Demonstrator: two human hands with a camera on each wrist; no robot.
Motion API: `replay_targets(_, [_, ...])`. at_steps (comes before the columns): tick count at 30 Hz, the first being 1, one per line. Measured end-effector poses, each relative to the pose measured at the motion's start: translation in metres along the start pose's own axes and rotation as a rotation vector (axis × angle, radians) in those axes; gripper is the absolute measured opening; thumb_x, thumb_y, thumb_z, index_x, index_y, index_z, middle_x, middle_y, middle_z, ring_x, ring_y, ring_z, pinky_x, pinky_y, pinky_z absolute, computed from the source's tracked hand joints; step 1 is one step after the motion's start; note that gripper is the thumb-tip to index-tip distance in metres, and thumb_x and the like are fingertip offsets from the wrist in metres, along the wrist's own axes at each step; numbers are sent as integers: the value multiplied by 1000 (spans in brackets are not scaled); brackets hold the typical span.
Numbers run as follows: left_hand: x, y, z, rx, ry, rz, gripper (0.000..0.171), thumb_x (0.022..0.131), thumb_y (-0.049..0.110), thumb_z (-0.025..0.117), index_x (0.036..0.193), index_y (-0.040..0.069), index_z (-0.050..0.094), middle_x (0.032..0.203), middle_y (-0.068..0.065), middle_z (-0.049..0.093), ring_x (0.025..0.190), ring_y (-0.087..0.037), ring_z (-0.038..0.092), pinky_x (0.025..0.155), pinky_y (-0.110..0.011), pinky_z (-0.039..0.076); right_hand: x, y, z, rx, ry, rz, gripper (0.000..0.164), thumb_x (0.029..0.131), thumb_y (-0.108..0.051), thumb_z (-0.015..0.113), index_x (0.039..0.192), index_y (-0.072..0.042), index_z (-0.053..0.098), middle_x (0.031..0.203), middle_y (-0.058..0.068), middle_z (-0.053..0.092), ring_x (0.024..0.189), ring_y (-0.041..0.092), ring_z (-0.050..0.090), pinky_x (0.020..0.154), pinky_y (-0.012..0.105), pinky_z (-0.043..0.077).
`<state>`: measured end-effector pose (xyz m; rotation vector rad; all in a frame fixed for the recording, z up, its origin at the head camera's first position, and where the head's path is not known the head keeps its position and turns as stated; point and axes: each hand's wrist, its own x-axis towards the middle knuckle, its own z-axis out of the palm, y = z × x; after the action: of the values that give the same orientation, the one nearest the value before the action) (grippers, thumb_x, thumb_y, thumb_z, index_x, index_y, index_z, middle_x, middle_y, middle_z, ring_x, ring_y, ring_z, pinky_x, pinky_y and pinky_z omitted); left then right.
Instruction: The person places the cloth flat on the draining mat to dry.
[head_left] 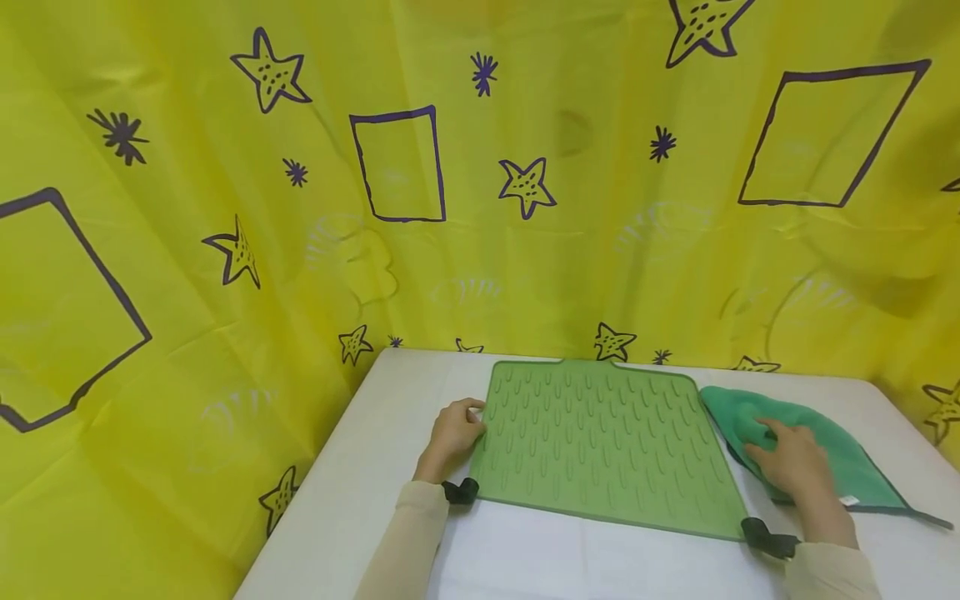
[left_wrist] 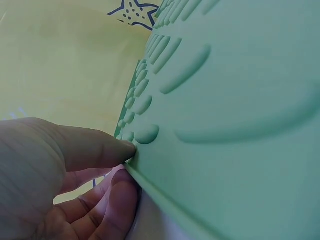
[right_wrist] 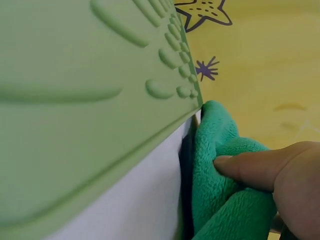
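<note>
A light green mat [head_left: 592, 442] with rows of raised oblong ridges lies on the white table. My left hand [head_left: 456, 432] pinches its left edge, thumb [left_wrist: 102, 150] on top and curled fingers beneath, as the left wrist view shows. To the right of the mat is a darker green plush cloth [head_left: 851, 471] with a dark border and a small white tag. My right hand [head_left: 798, 462] grips this cloth, its thumb [right_wrist: 245, 167] sunk into a bunched fold. The fingers of that hand are mostly hidden in the right wrist view.
The white tabletop [head_left: 337, 467] shows around the mat and in front of it. A yellow curtain [head_left: 465, 267] with stars and rectangles drawn in purple hangs along the back and left of the table. Black straps sit at both wrists.
</note>
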<state>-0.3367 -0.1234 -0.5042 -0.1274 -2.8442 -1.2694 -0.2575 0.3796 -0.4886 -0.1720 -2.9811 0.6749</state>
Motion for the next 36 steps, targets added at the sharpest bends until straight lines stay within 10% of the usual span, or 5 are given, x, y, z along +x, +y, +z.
replay_targets(36, [-4,4,-4,13,-51,21,44,90,1,68,134,2,66,88,-4,63,78,-16,54,67,-27,44,-16,-53,-35,140,390,-127,41,95,-4,64,135,4,58,119,42,53,104,60,51,77,69,39])
